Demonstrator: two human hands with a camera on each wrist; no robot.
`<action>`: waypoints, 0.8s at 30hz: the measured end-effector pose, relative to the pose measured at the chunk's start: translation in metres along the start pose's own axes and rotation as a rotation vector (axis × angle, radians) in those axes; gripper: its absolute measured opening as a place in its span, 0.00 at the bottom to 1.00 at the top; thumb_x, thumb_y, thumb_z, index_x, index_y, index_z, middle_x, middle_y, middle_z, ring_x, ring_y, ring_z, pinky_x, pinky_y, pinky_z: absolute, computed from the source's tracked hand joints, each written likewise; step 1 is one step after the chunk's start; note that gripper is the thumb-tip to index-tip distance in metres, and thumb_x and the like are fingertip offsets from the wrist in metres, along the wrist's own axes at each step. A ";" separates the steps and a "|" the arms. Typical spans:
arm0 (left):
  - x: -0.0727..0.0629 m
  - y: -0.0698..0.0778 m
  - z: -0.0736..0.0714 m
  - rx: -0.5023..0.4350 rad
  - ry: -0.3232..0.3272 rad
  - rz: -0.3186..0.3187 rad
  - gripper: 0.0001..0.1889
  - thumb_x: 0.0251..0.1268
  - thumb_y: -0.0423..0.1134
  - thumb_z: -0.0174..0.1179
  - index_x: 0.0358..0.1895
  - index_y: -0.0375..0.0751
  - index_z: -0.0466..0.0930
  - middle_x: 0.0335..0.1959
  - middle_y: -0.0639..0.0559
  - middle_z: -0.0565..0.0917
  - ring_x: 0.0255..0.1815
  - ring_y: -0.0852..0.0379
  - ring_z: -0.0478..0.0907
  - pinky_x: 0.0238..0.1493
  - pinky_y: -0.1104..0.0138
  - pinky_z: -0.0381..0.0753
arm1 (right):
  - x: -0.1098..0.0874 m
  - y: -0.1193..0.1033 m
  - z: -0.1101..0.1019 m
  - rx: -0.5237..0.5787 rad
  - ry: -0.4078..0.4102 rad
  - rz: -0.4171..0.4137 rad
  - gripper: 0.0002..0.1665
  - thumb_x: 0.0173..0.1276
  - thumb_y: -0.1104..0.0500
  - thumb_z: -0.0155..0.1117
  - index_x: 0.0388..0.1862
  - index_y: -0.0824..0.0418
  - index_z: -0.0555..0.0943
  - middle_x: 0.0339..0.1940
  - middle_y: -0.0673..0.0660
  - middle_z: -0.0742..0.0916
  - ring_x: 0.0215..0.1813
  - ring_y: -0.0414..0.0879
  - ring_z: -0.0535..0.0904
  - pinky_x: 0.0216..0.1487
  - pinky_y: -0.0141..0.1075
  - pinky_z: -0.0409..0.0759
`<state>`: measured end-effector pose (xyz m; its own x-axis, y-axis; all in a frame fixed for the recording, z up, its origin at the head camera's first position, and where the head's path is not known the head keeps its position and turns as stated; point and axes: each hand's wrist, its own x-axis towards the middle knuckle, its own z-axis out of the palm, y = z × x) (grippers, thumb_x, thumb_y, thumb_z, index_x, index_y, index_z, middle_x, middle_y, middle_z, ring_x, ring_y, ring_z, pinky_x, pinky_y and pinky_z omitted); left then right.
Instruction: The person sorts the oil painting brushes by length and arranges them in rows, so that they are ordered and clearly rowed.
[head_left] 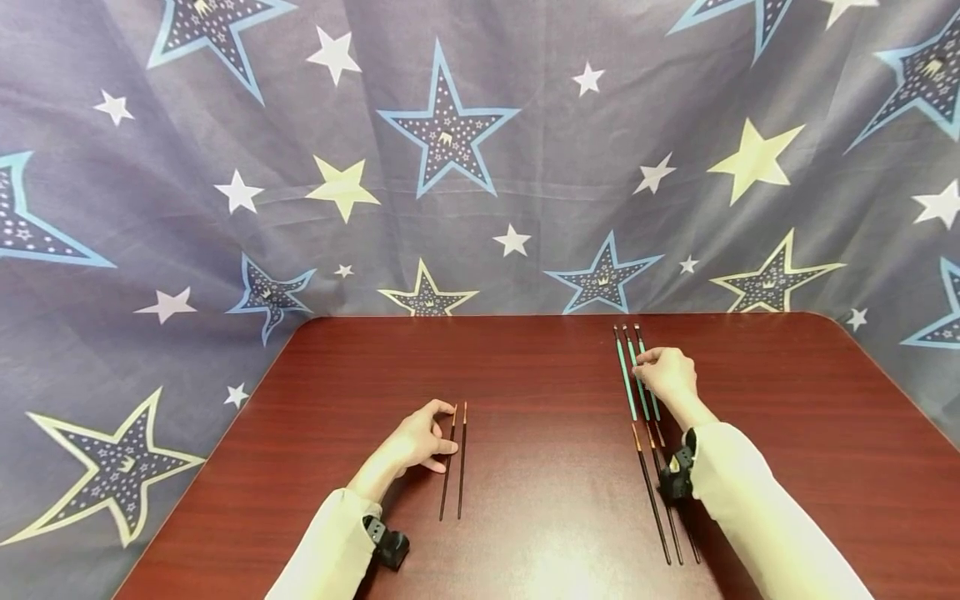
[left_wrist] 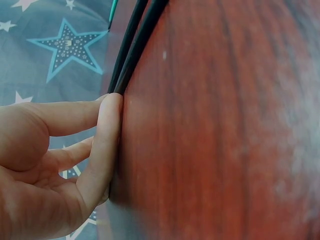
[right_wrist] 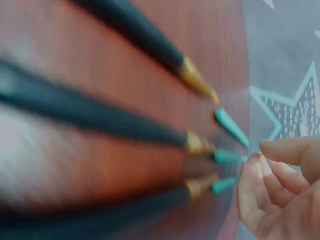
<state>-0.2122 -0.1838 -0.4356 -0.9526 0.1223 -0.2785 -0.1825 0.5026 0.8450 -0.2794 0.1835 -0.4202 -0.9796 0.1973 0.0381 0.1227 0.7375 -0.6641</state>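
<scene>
My left hand (head_left: 422, 437) is at the left of two slim black paintbrushes with orange tips. Its thumb and fingertips pinch the left black paintbrush (head_left: 444, 497); the right black paintbrush (head_left: 462, 475) lies beside it. Black handles (left_wrist: 131, 55) rise past the fingertips in the left wrist view. Farther off, my right hand (head_left: 667, 372) reaches over three turquoise paintbrushes, fingertips pinching the middle turquoise paintbrush (head_left: 641, 398). The left turquoise paintbrush (head_left: 626, 375) shows whole, while the hand partly covers the right turquoise paintbrush (head_left: 655, 406).
Three more black paintbrushes (head_left: 652, 495) lie side by side below the turquoise ones, partly under the right wrist and its camera (head_left: 677, 475). Everything lies on a reddish-brown wooden table (head_left: 540, 433). A grey curtain with stars (head_left: 525, 192) hangs behind its far edge.
</scene>
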 end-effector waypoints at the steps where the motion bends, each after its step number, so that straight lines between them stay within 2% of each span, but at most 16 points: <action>1: 0.000 0.000 0.000 0.001 0.001 0.001 0.29 0.50 0.23 0.62 0.58 0.40 0.66 0.27 0.47 0.65 0.16 0.58 0.71 0.18 0.65 0.84 | -0.002 -0.002 0.002 0.003 -0.004 -0.008 0.14 0.57 0.58 0.62 0.40 0.65 0.82 0.32 0.62 0.86 0.32 0.55 0.81 0.30 0.41 0.77; 11: 0.000 0.000 0.000 0.001 0.002 0.006 0.29 0.50 0.23 0.62 0.58 0.40 0.66 0.27 0.46 0.66 0.18 0.57 0.71 0.18 0.65 0.84 | -0.029 -0.030 0.027 0.045 -0.098 -0.121 0.13 0.55 0.60 0.65 0.39 0.64 0.82 0.24 0.56 0.86 0.17 0.37 0.77 0.22 0.33 0.75; 16: 0.000 0.000 0.000 0.011 -0.006 0.007 0.29 0.51 0.24 0.62 0.58 0.40 0.66 0.27 0.46 0.66 0.18 0.57 0.71 0.19 0.65 0.84 | -0.046 -0.046 0.041 0.100 -0.145 -0.157 0.14 0.53 0.61 0.66 0.39 0.65 0.82 0.22 0.54 0.85 0.17 0.37 0.77 0.17 0.28 0.74; 18: 0.000 0.000 0.000 0.017 -0.007 0.007 0.29 0.51 0.24 0.62 0.59 0.40 0.65 0.27 0.46 0.66 0.18 0.57 0.71 0.19 0.65 0.84 | -0.051 -0.052 0.046 0.112 -0.160 -0.161 0.14 0.52 0.61 0.66 0.39 0.64 0.82 0.22 0.52 0.85 0.17 0.39 0.78 0.19 0.29 0.75; 24: -0.001 0.001 0.000 0.008 -0.004 0.010 0.29 0.50 0.23 0.62 0.58 0.40 0.66 0.26 0.46 0.66 0.17 0.57 0.70 0.18 0.65 0.84 | -0.069 -0.074 0.058 0.087 -0.192 -0.212 0.15 0.50 0.59 0.68 0.40 0.60 0.82 0.23 0.49 0.85 0.25 0.39 0.77 0.34 0.37 0.78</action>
<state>-0.2115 -0.1831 -0.4349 -0.9534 0.1304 -0.2720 -0.1712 0.5082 0.8441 -0.2306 0.0774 -0.4168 -0.9951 -0.0874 0.0467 -0.0942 0.6892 -0.7184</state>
